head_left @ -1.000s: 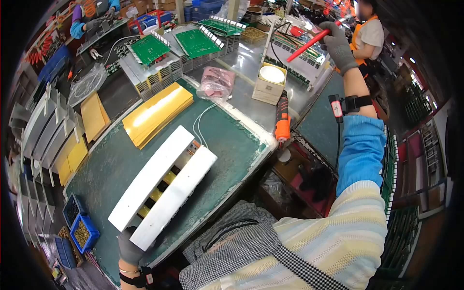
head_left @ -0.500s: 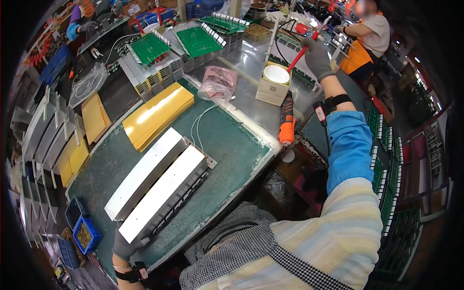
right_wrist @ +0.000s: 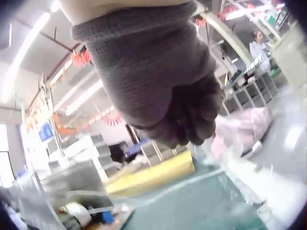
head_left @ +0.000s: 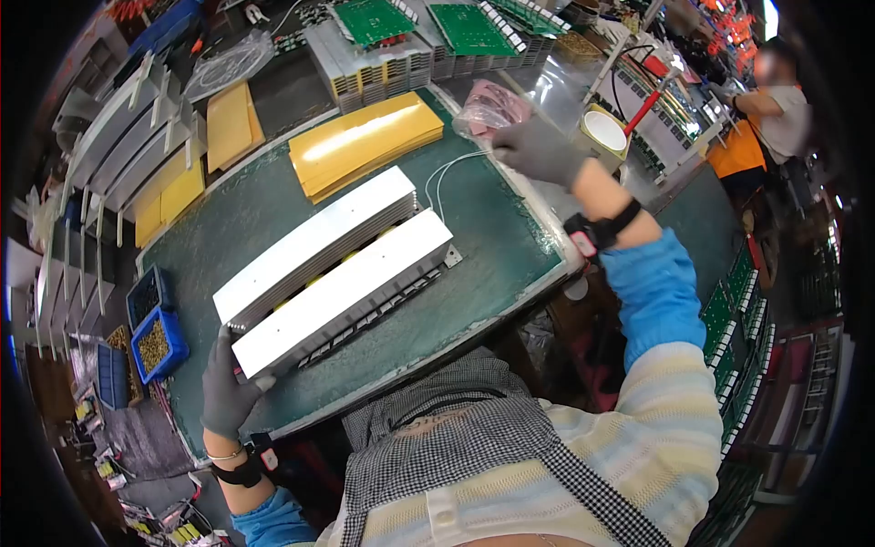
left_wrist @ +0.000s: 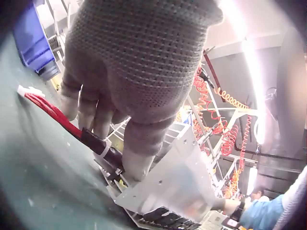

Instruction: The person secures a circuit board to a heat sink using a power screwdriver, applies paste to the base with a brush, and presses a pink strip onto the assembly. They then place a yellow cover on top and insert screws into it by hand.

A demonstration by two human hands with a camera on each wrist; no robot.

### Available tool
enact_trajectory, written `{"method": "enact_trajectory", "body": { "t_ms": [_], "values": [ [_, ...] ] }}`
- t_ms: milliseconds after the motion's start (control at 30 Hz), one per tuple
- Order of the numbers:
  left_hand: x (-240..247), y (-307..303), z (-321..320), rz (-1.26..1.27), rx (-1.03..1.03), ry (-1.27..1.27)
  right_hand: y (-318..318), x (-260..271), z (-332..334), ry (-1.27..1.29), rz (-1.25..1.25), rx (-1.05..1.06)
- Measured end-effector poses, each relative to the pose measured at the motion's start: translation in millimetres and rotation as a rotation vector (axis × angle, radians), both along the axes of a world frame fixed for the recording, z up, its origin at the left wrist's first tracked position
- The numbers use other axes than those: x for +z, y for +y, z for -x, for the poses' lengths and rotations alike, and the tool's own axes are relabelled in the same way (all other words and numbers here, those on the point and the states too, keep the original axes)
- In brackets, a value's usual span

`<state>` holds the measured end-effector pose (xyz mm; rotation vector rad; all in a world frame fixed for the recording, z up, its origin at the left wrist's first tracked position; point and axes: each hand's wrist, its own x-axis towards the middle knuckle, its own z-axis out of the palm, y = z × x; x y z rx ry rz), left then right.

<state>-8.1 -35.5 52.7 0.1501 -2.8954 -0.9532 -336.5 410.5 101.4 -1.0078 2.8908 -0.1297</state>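
Note:
Two long white metal casings, a back one (head_left: pixel 314 246) and a front one (head_left: pixel 346 292), lie side by side on the green table (head_left: pixel 510 237). My gloved left hand (head_left: pixel 228 387) grips the front casing's near-left end, thumb and fingers on either side of its corner. In the left wrist view, the thumb presses the metal beside a bundle of red wires (left_wrist: pixel 53 112) with black sleeving. My gloved right hand (head_left: pixel 540 150) is empty, its fingers loosely curled, near a pink plastic-wrapped bundle (head_left: pixel 492 105). A thin white cable (head_left: pixel 442 173) curves from the casings toward it.
Yellow sheets (head_left: pixel 365 141) lie behind the casings. At the back are stacked green circuit boards (head_left: pixel 474 29). A red-handled tool (head_left: pixel 643 114) stands beside a white round tub (head_left: pixel 604 130). A blue bin (head_left: pixel 157 346) of small brass-coloured parts is at left. Another person (head_left: pixel 775 114) stands at right.
My right hand has let go of the red-handled tool beside the tub and come back left, over the table's far edge. The casings are turned somewhat, with my left hand still at their end.

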Motion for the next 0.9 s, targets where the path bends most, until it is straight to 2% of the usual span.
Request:
{"method": "enact_trajectory", "body": {
  "t_ms": [100,200,267,400,467,533,633,767,900],
  "values": [
    [10.6,7.8,-10.8,-0.003,0.060,0.026,-36.3,-59.3,34.4,0.181,-0.235,-0.240],
    [4.2,-1.1,-29.2,0.011,0.095,0.043,-36.4,-88.3,61.2,0.396,-0.105,-0.185],
    [0.4,-3.3,-36.6,0.010,0.127,0.067,-15.6,-149.1,143.1,0.341,-0.077,-0.334],
    [-4.5,0.3,-37.9,-0.064,0.177,0.101,-60.0,-82.1,117.0,0.225,-0.063,-0.650],
    [-6.9,4.2,-33.8,-0.066,0.159,0.115,-64.3,-71.3,100.3,0.244,-0.040,-0.598],
    [-9.9,7.0,-30.8,-0.048,0.170,0.125,-42.3,-70.8,74.3,0.281,-0.081,-0.292],
    [-16.8,7.3,-31.8,-0.036,0.192,0.135,-15.6,-70.8,74.8,0.156,-0.173,-0.182],
    [-16.4,10.9,-27.9,-0.020,0.187,0.141,17.4,-70.0,62.0,0.145,-0.038,-0.035],
    [-16.0,13.7,-24.5,0.058,0.177,0.145,21.9,-62.4,48.1,-0.096,0.295,-0.304]
  ]
}}
